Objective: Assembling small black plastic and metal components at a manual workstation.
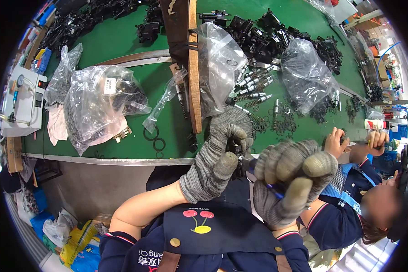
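Note:
My left hand (pixel 208 167), in a grey knit glove, is closed around a small black part (pixel 235 148) near the table's front edge. My right hand (pixel 294 183), gloved alike, is curled around a slim tool with a blue handle (pixel 275 191). The tool's front end reaches toward the black part; whether they touch, I cannot tell. Fingers hide most of both things. Just beyond my left hand lies a round grey ribbed thing (pixel 231 119). Springs and metal plungers (pixel 257 82) lie on the green table (pixel 167 136) further off.
A wooden post (pixel 194 81) rises before me. Clear plastic bags (pixel 105 104) lie left, with others (pixel 306 75) right. Black castings (pixel 276 34) are heaped at the back. Black rings (pixel 285 120) are scattered about. A co-worker's hands (pixel 336 143) work at the right. A gauge box (pixel 25 102) stands far left.

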`<state>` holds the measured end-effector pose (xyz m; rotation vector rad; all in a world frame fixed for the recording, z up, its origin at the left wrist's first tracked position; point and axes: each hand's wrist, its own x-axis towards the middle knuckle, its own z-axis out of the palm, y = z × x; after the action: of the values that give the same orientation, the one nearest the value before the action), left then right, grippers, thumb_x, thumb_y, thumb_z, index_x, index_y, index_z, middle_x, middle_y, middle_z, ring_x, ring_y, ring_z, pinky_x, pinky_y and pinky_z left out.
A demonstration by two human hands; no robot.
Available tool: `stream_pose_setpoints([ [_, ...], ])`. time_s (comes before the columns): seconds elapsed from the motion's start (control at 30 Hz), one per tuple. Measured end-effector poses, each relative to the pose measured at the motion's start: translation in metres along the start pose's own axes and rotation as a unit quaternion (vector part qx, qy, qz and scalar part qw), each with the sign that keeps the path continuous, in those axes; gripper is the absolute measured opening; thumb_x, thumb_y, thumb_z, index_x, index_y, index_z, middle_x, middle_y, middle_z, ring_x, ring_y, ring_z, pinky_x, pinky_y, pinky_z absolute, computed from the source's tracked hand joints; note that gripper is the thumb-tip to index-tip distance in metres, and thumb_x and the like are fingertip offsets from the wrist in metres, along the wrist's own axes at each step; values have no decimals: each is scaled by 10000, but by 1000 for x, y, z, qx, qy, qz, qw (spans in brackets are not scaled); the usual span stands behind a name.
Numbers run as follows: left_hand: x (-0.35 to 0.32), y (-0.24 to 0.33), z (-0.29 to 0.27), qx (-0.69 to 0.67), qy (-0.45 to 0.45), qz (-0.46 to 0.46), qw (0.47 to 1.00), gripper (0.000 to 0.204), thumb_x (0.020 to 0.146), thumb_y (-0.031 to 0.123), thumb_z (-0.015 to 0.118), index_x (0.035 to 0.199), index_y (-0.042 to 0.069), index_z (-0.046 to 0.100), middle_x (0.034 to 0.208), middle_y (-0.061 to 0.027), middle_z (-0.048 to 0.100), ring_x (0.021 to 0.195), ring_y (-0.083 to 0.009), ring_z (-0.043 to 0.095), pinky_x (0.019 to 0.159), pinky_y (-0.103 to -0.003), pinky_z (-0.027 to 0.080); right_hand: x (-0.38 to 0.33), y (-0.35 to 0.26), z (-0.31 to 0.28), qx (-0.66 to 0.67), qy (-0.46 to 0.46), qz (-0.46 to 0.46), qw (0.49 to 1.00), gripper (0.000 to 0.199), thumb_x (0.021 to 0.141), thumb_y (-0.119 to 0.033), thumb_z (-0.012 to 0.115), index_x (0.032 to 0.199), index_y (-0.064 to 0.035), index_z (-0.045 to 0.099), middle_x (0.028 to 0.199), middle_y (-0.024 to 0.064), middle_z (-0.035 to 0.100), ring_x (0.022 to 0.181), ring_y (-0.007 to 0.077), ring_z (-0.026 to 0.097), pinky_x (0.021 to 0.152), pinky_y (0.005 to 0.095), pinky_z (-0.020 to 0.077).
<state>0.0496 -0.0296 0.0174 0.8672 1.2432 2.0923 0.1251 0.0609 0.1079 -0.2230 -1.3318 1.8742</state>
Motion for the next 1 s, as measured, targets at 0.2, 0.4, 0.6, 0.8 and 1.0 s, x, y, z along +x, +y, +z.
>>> stream_pose_setpoints([
  [0.2, -2, 3, 6, -88, 41, -141, 985, 612, 962, 633, 558, 1252, 98, 498, 1086, -53, 579, 1001, -138, 587, 876, -293, 527, 28, -27, -14, 146, -50, -2, 988, 193, 1028, -257, 606, 1134, -98, 582, 551, -28, 344, 391, 85, 284, 365, 270, 302],
  [0.4, 0, -8, -9, -193, 55, -69, 977, 383, 1034, 360, 586, 1278, 74, 511, 1031, -41, 573, 998, -150, 571, 926, -320, 514, 36, -36, -41, 258, -67, 105, 958, 154, 1049, -205, 570, 1137, -78, 582, 619, -40, 363, 440, 55, 352, 369, 248, 333],
  [0.6, 13, 40, -27, -8, -72, -268, 961, 577, 955, 555, 611, 1169, 26, 699, 852, 1, 639, 780, -47, 546, 693, -195, 420, 21, -18, -45, 189, -30, 67, 979, 409, 957, -198, 681, 1302, -53, 515, 791, -3, 443, 589, 86, 423, 504, 254, 436],
  [0.8, -10, 50, -13, -26, -145, -328, 933, 161, 975, 190, 678, 1001, 31, 688, 825, 44, 616, 746, -24, 535, 654, -213, 459, 11, -26, -36, 161, -45, 133, 977, 607, 840, -317, 844, 1324, -152, 516, 789, -10, 451, 583, 95, 406, 504, 253, 424],
  [1.0, -35, 37, -36, 116, -117, -270, 949, 198, 996, 169, 616, 1125, 36, 685, 801, 17, 601, 708, -46, 528, 677, -218, 481, 19, -33, -64, 61, -7, -68, 996, 795, 915, -194, 710, 1578, -94, 283, 1054, 60, 498, 788, 128, 468, 664, 292, 464],
])
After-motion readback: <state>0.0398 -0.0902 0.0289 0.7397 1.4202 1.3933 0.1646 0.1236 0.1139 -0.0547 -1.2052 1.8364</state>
